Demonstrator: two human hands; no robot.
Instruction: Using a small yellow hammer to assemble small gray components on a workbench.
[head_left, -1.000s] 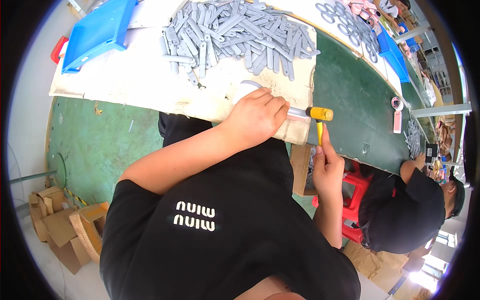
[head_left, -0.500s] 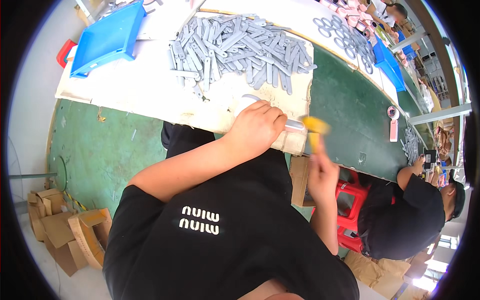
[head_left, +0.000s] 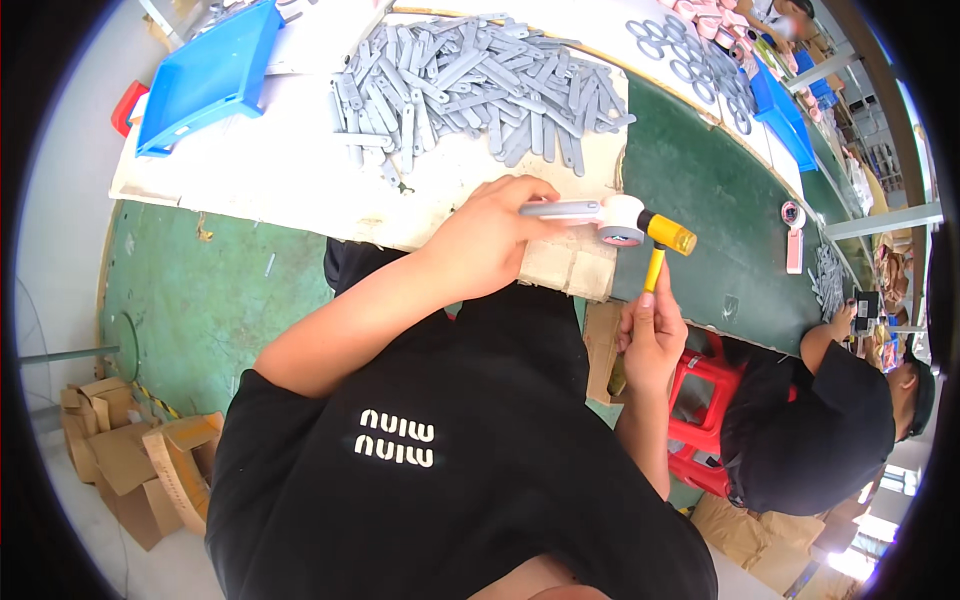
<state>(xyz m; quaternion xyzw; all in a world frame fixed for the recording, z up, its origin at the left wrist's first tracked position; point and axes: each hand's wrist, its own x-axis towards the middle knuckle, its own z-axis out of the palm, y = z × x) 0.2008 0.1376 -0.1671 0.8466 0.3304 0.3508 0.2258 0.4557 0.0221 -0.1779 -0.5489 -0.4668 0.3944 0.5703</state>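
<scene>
My left hand (head_left: 488, 235) is closed round the handle of a white, pale pink and grey handheld device (head_left: 622, 216). Its round head with a grey ring points right, and a long grey strip runs along the handle. In my right hand (head_left: 650, 338) is a small hammer (head_left: 655, 268) with a yellow handle, held upright. The black and yellow hammer head is right beside the device's round head; whether they touch I cannot tell. Beyond my left hand, a pile of flat grey strips (head_left: 470, 88) lies on the cardboard-covered bench (head_left: 285, 190).
A blue tray (head_left: 210, 75) stands at the far left. Grey rings (head_left: 690, 70) and another blue tray (head_left: 783, 115) are at the far right. A pink device (head_left: 794, 240) lies on the green bench top (head_left: 690, 200). Near a red stool (head_left: 705, 400) sits a co-worker (head_left: 810, 430).
The device has been turned round: its round head, formerly by my left hand, now points right towards the hammer. The hammer was blurred over the handle end and now shows sharp, slightly farther right.
</scene>
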